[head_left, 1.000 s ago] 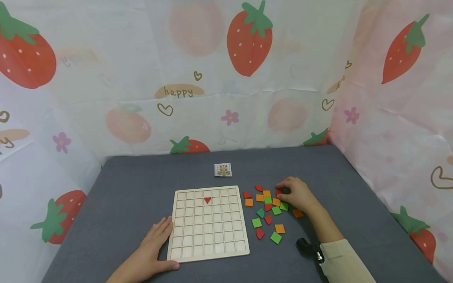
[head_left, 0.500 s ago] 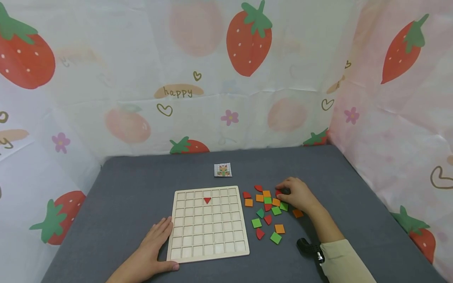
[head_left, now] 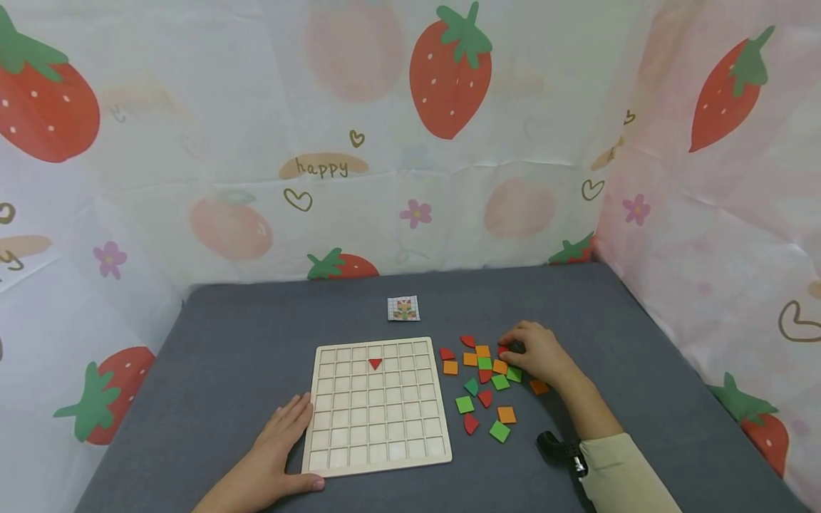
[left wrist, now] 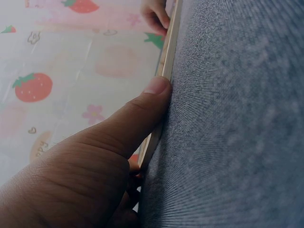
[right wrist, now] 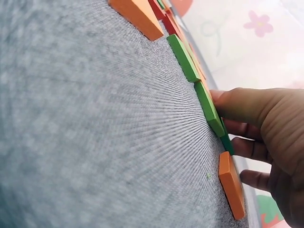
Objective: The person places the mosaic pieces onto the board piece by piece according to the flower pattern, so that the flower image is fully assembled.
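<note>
A pale wooden grid board (head_left: 377, 473) lies flat on the table, with one red triangle tile (head_left: 375, 364) in its upper rows. My left hand (head_left: 272, 452) rests at the board's left side, fingers straight along that edge and thumb against the front left corner. In the left wrist view the thumb (left wrist: 137, 111) touches the board's rim (left wrist: 167, 59). Among the loose tiles on the right, my right hand (head_left: 537, 353) pinches a red tile (head_left: 503, 350) between thumb and fingers; its shape is mostly covered. A green square tile (right wrist: 209, 109) lies just before the right thumb (right wrist: 237, 102).
Several orange, green and red tiles lie scattered right of the board, among them an orange square (head_left: 507, 415) and a dark green piece (head_left: 472, 386). A small pattern card (head_left: 403, 308) lies behind the board. Printed cloth (head_left: 545, 142) hangs around the grey table (head_left: 256, 320).
The head view has shifted very slightly. Both hands, the board and the tiles otherwise keep their places.
</note>
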The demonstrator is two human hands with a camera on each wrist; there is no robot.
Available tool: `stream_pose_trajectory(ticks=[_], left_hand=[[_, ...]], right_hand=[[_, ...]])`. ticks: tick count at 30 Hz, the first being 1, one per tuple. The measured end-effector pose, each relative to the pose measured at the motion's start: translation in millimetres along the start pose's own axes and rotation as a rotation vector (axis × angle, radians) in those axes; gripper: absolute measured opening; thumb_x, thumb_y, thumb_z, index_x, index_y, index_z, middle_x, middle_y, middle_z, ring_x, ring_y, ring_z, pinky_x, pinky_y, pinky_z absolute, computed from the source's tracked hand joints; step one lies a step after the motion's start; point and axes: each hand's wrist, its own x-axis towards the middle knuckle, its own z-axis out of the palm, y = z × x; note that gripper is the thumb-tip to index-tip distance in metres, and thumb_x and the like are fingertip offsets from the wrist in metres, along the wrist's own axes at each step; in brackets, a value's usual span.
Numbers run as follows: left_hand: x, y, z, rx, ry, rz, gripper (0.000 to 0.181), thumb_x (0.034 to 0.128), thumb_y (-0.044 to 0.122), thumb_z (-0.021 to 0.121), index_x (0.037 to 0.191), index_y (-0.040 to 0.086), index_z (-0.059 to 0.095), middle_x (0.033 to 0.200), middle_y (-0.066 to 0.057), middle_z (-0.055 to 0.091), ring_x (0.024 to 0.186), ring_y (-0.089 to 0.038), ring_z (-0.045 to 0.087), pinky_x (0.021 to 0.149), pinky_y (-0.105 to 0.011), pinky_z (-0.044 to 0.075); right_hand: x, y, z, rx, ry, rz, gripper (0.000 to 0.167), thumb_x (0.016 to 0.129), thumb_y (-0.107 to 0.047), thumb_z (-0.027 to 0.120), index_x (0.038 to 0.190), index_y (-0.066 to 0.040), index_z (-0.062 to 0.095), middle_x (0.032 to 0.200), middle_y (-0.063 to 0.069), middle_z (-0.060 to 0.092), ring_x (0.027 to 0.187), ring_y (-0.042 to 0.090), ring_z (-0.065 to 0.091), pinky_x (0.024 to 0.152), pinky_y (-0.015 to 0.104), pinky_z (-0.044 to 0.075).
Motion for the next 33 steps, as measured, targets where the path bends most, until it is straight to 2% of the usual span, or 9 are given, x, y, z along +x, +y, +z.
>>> stream_pose_trajectory(ticks=[14,24,33], left_hand=[[-2.2,-0.1,1.6,0.005,0.017,0.005,0.122,0.0745,0.066,0.08,0.161,-0.001,0.025,0.169,-0.022,0.018,0.155,-0.049,0.01,0.106,0.001,-0.014],[-3.9,-1.2,3.9,0.035,0.057,0.034,0.122,0.0738,0.065,0.081,0.16,-0.002,0.027,0.169,-0.021,0.02,0.154,-0.049,0.014,0.11,-0.002,-0.014],[-1.9,0.7,1.6,0.022,0.011,0.005,0.123,0.0741,0.067,0.079,0.161,-0.002,0.026,0.169,-0.022,0.016,0.155,-0.048,0.01,0.106,0.0,-0.015]], right_hand=[[1.9,0.1,0.9,-0.039,0.028,-0.046,0.02,0.091,-0.027,0.081,0.106,-0.014,0.077,0.111,0.006,0.069,0.111,0.033,0.061,0.1,0.064,0.039],[2.5,2.5,2.7,-0.045,0.042,-0.064,0.02,0.091,-0.029,0.08,0.106,-0.016,0.078,0.109,0.003,0.068,0.108,0.031,0.06,0.097,0.059,0.04],[0.5,-1.1,-0.3,-0.016,0.066,-0.093,0.02,0.091,-0.03,0.08,0.105,-0.017,0.076,0.108,0.0,0.068,0.105,0.027,0.061,0.097,0.057,0.04]])
